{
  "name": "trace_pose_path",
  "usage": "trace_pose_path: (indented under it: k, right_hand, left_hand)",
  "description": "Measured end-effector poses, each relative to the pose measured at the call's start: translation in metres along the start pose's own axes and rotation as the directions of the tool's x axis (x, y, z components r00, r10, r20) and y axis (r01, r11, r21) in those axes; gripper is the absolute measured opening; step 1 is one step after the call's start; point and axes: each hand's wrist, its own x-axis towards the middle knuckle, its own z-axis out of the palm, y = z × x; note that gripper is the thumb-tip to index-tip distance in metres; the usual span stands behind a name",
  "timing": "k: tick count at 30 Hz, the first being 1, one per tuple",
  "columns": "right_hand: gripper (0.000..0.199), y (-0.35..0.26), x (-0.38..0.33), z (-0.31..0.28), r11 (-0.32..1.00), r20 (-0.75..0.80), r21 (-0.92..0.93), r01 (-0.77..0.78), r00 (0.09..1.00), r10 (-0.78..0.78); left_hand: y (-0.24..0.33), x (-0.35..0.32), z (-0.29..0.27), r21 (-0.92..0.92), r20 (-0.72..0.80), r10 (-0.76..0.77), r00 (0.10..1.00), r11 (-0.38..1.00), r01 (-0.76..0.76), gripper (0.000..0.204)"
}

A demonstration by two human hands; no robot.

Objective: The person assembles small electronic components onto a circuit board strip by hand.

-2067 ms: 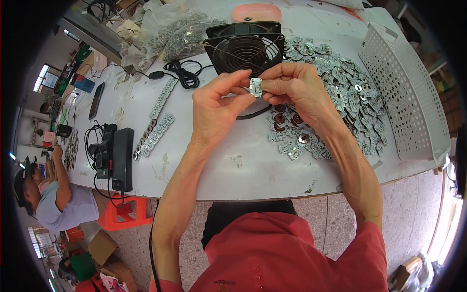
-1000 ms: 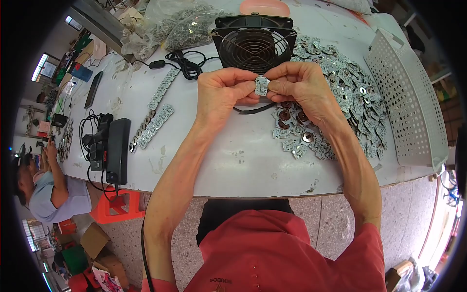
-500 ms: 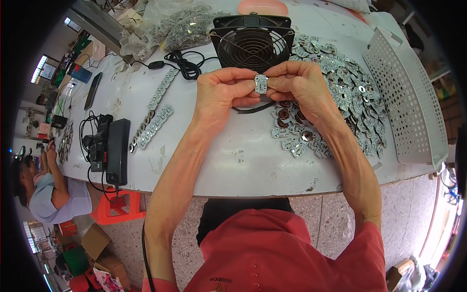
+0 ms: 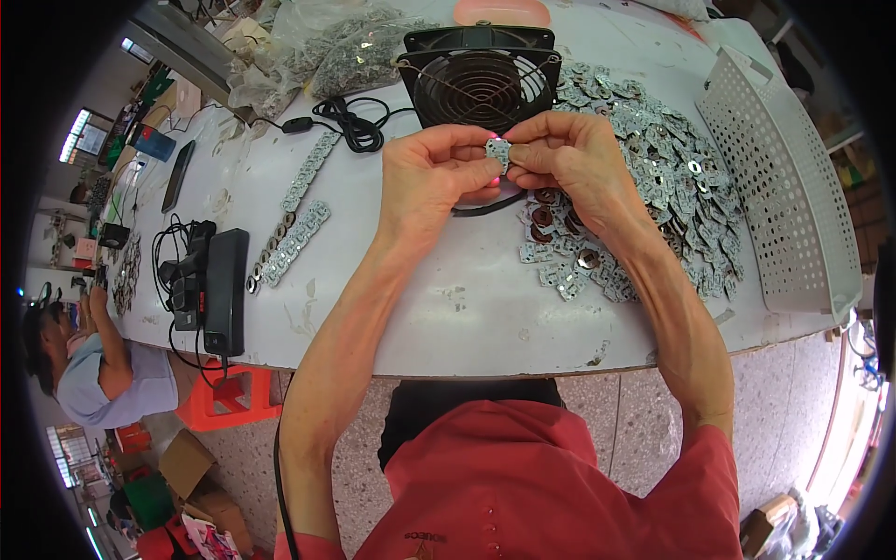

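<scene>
Fingers [image 4: 465, 137] of the left hand [image 4: 418, 182] and right hand [image 4: 590, 168], closed: over my remote feed I see thumb and forefinger of each pinching one small grey plate [image 4: 498, 151] from opposite sides. The plate lies between the two sets of fingertips, raised above the table [image 4: 448, 327]; its finer detail is too small for me to read. Just beyond the fingertips stands a black fan [image 4: 481, 84], its round grille facing them. Below them, a dark cable [image 4: 490, 209] curves across the table. To their right I find a heap [image 4: 686, 159] of similar plates, with brown discs [image 4: 541, 217] at its near edge; farther right, a pale perforated basket [image 4: 789, 187]. To their left, two rows [image 4: 297, 243] of plates; farther left, a black adapter [image 4: 226, 291]. Beyond and leftward, clear bags [image 4: 359, 61] of small parts. Farthest left, a co-worker [image 4: 112, 383], well apart from the fingers.
</scene>
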Motion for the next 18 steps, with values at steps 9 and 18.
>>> trace_pose_path:
  k: [9,18]
  right_hand:
    - [0.013,-0.0020,-0.0022,0.0014,0.991,-0.031,-0.123,0.060,0.997,-0.065]
    - [0.012,0.0000,-0.0007,0.0009,0.988,-0.072,-0.085,0.126,0.989,-0.133]
  left_hand:
    - [0.0007,-0.0006,0.0008,0.031,-0.024,-0.021,0.999,0.999,0.022,0.021]
    - [0.0040,-0.0005,-0.0074,-0.179,0.029,-0.163,0.986,0.970,0.166,0.023]
